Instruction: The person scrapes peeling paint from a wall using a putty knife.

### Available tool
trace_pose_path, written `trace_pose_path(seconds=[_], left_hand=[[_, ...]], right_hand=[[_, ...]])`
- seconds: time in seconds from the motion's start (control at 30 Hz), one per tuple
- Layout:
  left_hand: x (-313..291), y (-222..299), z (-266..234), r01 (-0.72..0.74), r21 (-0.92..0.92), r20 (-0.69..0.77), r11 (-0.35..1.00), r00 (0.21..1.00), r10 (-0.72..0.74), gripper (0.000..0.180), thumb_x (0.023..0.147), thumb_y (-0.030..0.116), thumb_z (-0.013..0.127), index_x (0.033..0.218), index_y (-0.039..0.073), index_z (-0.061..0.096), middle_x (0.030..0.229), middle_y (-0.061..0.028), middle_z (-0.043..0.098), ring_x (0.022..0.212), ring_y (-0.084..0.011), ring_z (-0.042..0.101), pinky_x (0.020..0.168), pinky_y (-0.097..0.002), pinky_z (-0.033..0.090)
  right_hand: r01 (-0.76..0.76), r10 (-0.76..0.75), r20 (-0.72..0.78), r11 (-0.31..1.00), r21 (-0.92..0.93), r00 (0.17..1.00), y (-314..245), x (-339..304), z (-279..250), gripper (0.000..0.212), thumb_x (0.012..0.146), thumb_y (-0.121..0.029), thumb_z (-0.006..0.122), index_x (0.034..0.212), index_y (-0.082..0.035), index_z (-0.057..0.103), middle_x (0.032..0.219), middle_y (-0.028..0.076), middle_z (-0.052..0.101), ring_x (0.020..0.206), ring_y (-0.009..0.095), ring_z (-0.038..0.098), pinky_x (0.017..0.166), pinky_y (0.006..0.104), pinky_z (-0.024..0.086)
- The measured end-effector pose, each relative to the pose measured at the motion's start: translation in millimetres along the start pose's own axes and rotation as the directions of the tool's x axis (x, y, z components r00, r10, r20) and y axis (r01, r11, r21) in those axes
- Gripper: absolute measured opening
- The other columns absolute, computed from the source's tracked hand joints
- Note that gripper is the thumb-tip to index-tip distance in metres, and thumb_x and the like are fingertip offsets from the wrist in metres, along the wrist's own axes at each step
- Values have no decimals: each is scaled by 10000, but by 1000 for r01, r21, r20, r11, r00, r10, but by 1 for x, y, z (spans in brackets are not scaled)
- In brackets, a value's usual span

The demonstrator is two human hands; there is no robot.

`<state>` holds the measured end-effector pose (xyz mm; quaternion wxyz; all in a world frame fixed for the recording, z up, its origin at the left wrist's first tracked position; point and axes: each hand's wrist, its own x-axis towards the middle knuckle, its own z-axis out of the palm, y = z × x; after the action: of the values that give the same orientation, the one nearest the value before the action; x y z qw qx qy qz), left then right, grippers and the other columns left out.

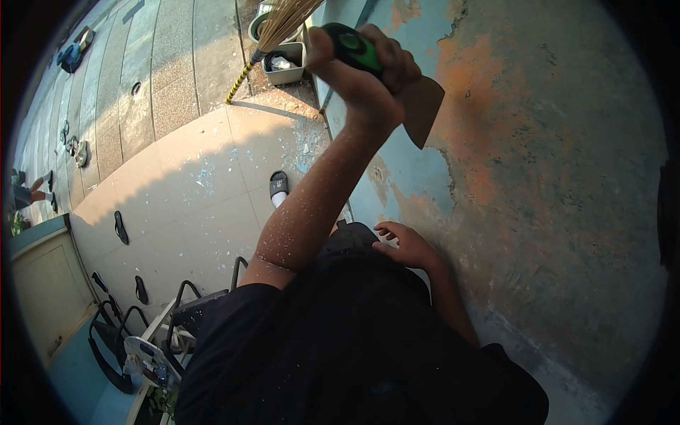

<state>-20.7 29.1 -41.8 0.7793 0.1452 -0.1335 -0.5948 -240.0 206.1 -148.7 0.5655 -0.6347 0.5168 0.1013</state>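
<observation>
Your left hand is curled tight around the scraper, with the thumb on one side of the handle and the fingers on the other. The scraper is up high, in front of the wall. Its handle is black and green. Its long way runs on a slant, with the handle end up and away from the wall and the wide, flat blade pointing down and toward the wall. I can't tell if the blade touches it.

Your left arm has lots of little pale specks on it. Your right hand is lower down and near the wall, with its fingers loosely bent and a bit apart. It holds nothing.

The wall has blue paint, orange patches and a big rough grey part. Your foot in a dark sandal is on the tiles near the wall. Blue and white flakes lie on the tiles, some near the wall and some farther off. A grey bin and a broom are near the wall's far end. Two loose sandals, one here, lie well apart from the wall.
</observation>
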Motion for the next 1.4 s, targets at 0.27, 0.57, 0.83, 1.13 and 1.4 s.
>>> trace_pose_path(seconds=[0.27, 0.57, 0.83, 1.13, 1.4], left_hand=[[-4, 9, 4, -46, -1, -2, 999, 999, 46, 863, 764, 939, 281, 595, 104, 419, 439, -2, 268, 415, -170, 248, 492, -327, 246], [5, 14, -5, -101, -16, -9, 995, 995, 100, 799, 796, 895, 336, 601, 123, 403, 446, -1, 272, 410, -159, 275, 474, -312, 267], [-3, -4, -17, -71, -71, -43, 995, 997, 68, 800, 845, 859, 307, 593, 106, 405, 443, 3, 281, 418, -158, 288, 458, -314, 243], [-4, 4, -7, -34, -15, -38, 999, 999, 33, 803, 835, 865, 332, 590, 104, 402, 433, 5, 267, 412, -151, 253, 450, -316, 232], [-3, -8, -8, 22, 39, -72, 999, 997, -19, 806, 827, 883, 304, 605, 115, 414, 447, 7, 274, 411, -157, 232, 474, -321, 224]], right_hand=[[49, -49, -10, 999, -21, 999, 3, 1, -2, 540, 902, -392, 712, 1301, -48, 591, 1267, 143, 632, 1126, 273, 608, 973, 411, 492], [57, -58, -15, 997, -56, 998, -2, 4, -5, 557, 901, -406, 712, 1306, -47, 583, 1261, 151, 627, 1130, 276, 605, 990, 403, 484], [45, -46, -36, 998, -33, 998, 3, -1, -2, 552, 902, -406, 709, 1307, -51, 586, 1266, 142, 628, 1124, 271, 605, 982, 403, 488], [74, -76, -46, 996, -46, 996, -2, 1, -3, 561, 878, -420, 705, 1271, -32, 605, 1196, 173, 645, 1095, 293, 626, 958, 389, 488], [98, -99, -12, 992, -81, 995, -8, -1, -5, 551, 907, -411, 701, 1313, -59, 579, 1264, 139, 629, 1132, 281, 604, 986, 411, 488]])
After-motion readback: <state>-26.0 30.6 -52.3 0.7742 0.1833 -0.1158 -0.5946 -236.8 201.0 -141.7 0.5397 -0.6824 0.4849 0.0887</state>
